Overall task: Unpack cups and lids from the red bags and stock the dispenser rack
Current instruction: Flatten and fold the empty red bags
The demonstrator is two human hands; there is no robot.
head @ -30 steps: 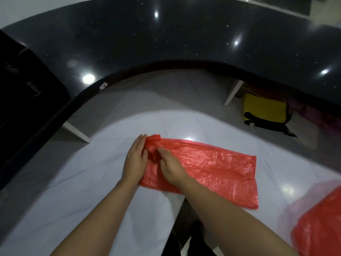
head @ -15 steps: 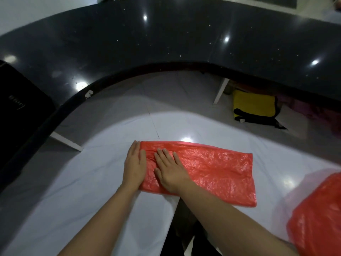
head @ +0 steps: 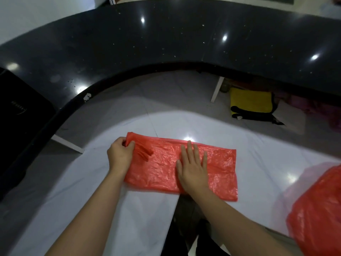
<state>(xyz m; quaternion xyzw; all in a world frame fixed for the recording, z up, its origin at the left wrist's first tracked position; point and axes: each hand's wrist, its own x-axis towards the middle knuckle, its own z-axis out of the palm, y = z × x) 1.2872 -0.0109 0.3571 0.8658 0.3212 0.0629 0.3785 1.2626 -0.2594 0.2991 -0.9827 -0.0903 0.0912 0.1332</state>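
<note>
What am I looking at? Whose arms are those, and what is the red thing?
The camera sits on a person's head and looks down, so the arms you see are that person's own. A flat red bag lies on a white table. The left hand pinches the bag's left end, with its fingers tucked inside. The right hand lies flat on the bag with straight fingers. Another red bag peeks in at the right edge. A curved black counter runs behind, and a yellow bag sits underneath it.
</note>
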